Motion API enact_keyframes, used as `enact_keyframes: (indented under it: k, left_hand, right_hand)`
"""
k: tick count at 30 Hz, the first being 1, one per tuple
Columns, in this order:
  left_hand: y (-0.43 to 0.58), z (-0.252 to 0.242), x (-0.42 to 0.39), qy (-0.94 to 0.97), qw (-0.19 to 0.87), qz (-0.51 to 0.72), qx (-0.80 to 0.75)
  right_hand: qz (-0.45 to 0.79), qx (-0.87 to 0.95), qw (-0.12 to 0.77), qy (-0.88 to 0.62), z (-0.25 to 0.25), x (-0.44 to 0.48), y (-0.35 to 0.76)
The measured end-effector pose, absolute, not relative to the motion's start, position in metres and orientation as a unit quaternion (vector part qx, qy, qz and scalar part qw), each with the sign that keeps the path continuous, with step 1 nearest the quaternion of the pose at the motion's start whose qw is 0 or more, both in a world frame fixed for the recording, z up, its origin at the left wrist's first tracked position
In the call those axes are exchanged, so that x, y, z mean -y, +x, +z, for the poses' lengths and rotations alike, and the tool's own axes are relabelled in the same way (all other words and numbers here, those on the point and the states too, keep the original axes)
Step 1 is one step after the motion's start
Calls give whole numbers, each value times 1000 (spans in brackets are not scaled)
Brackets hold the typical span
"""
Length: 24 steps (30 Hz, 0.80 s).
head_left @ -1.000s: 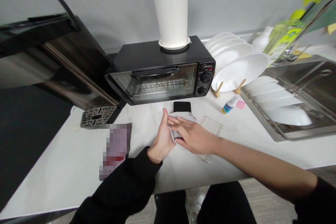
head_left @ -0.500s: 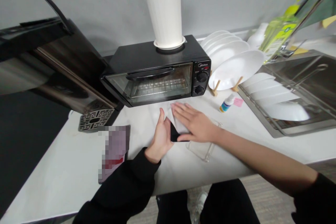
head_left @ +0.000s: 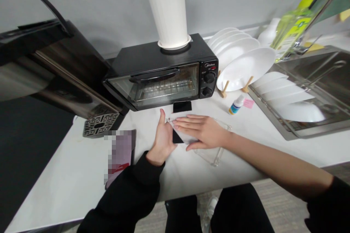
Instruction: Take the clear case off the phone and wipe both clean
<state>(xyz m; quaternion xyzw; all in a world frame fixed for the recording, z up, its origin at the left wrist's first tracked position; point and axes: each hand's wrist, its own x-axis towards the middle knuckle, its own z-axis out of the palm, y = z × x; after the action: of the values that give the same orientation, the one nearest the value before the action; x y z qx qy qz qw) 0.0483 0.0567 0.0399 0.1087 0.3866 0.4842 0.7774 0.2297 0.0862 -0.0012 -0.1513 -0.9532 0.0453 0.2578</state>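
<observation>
A black smartphone [head_left: 182, 107] lies on the white counter in front of the toaster oven, its middle covered by a white wipe [head_left: 179, 116]. Palm down, my right hand [head_left: 203, 130] presses on the wipe with its fingers stretched out flat. My left hand [head_left: 162, 136] rests against the phone's left edge, thumb raised and spread away; its other fingers are partly hidden. Under and beside my right wrist lies a clear phone case [head_left: 216, 157]. A small white spray bottle [head_left: 236, 105] with a blue and yellow label stands farther right.
Behind my hands stands a black toaster oven [head_left: 161, 80], bearing a white cup [head_left: 168, 14] of chopsticks. White plates [head_left: 247, 67] stand in a rack near the sink [head_left: 290, 136]. On the left are a drinks machine [head_left: 79, 72] and a dark-edged device [head_left: 120, 156] with a blurred-out surface.
My right hand and the wipe have slid slightly toward me and left across the phone. The phone's far end now shows beyond the wipe. My left hand stays at the edge.
</observation>
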Motion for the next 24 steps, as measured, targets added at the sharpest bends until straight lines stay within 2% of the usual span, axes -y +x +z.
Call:
enact_keyframes:
  k: [4,9,13,18,22,24]
  left_hand:
    - [50,45,-56,124,786,480,-370]
    - [48,50,-58,93,776,485,-394]
    - [46,50,-59,120,782,485,-373]
    - [45,51,-58,103,782,471,-395]
    - [46,50,-59,117,795,480,-352]
    - [45,49,-59,116,802,468,-353]
  right_hand:
    - [15,930,285,-230,2,-91,233]
    - [34,962,257,-91,1,-86,230]
    - [21,940,282,-191,2,-94,236]
    - [24,959,281,-35,1,-90,232]
    - [14,941,300,-153,2,-94,237]
    - [5,940,303,-155,0,-93,235]
